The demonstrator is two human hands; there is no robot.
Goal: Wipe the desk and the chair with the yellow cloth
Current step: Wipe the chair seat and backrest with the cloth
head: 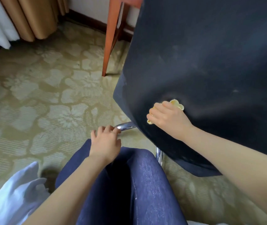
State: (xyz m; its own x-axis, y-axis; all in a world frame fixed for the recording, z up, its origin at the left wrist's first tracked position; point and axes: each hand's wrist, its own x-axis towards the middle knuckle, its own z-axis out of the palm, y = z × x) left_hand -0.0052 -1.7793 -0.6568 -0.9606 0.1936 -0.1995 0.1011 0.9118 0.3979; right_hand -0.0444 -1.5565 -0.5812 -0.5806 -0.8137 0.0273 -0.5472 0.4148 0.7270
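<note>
The chair's dark navy back fills the right of the view, seen from behind and low down. My right hand grips the yellow cloth and presses it against the lower left part of that surface; only scraps of cloth show above and below the fingers. My left hand rests with curled fingers on the end of a chrome leg of the chair base. A second chrome leg shows under the seat edge. The desk's reddish wooden leg stands behind the chair.
A patterned green and beige carpet covers the floor. Tan and white curtains hang at the top left, with a dark skirting board along the wall. My knees in blue trousers are at the bottom centre.
</note>
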